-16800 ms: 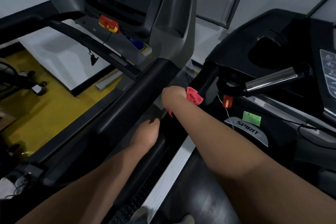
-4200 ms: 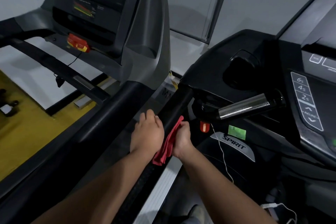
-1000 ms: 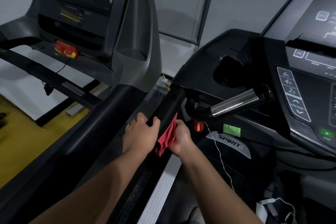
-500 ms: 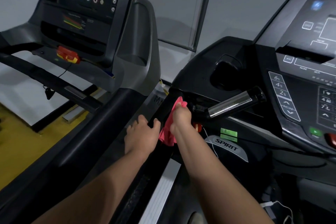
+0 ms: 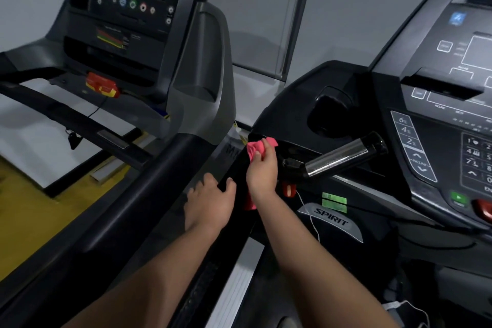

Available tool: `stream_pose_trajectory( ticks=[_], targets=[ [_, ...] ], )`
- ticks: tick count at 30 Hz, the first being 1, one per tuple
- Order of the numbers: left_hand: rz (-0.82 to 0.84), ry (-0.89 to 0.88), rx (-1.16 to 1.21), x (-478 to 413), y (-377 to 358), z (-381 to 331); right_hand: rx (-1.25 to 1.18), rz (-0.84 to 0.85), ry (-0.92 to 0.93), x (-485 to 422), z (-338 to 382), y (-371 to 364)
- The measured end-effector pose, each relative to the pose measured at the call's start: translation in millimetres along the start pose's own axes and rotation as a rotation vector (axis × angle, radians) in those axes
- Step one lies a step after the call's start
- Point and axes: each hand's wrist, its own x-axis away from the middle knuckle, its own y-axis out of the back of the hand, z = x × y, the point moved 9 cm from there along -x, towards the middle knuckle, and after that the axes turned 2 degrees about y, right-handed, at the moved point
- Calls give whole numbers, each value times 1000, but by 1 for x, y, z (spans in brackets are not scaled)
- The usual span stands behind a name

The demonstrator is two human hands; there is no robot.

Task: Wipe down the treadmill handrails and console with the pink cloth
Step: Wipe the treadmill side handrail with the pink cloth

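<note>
My right hand [image 5: 262,170] grips the pink cloth [image 5: 255,148] and presses it on the top end of the black left handrail [image 5: 234,168] of the right treadmill, where the rail meets the console [image 5: 431,125]. A tail of the cloth hangs below my wrist. My left hand [image 5: 209,201] rests on the same handrail just below, its thumb hooked over the rail. A chrome pulse grip [image 5: 338,158] juts out to the right of my right hand.
A second treadmill with a grey console [image 5: 138,21], a red safety key [image 5: 102,85] and a black handrail [image 5: 149,184] stands close on the left. A red clip [image 5: 288,189] with a white cord hangs below the chrome grip. Yellow floor [image 5: 40,200] lies at far left.
My right hand has slid the pink cloth up the handrail to its top end by the console. My left hand has stayed at about the same place on the rail.
</note>
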Motion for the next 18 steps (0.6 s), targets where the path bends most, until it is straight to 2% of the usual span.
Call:
stream_pose_trajectory(
  ticks=[3,12,18],
  targets=[
    [11,9,-5,-2,-1,0,4,-55,33,0,2,1],
    [23,21,-24,-5,-3,0,-195,-37,19,49,-27,11],
    [26,32,-14,-6,-3,1,-387,-25,-95,53,-47,6]
  ],
)
